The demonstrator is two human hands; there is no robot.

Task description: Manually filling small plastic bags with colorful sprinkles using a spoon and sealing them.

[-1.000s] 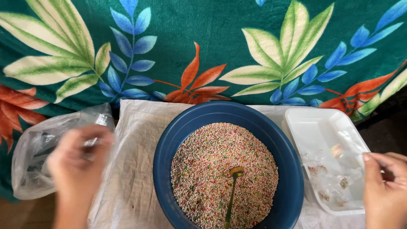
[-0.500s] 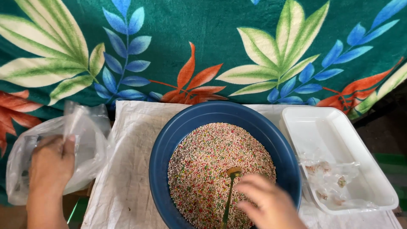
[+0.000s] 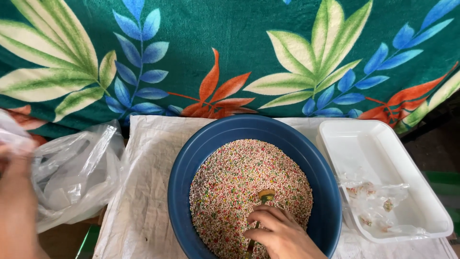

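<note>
A: The thin golden spoon (image 3: 261, 211) is pinched by the right hand (image 3: 280, 235), amid multicoloured beads (image 3: 239, 177) in the round blue plastic basin (image 3: 191, 158).

B: The crinkled clear plastic bag (image 3: 76, 172) is clutched at its edge by the left hand (image 3: 17, 201).

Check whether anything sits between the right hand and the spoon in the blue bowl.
Nothing visible does. The right hand is already at the spoon, its fingers over the handle, in the blue bowl of coloured beads. The left hand is apart, at the clear plastic bag.
</note>
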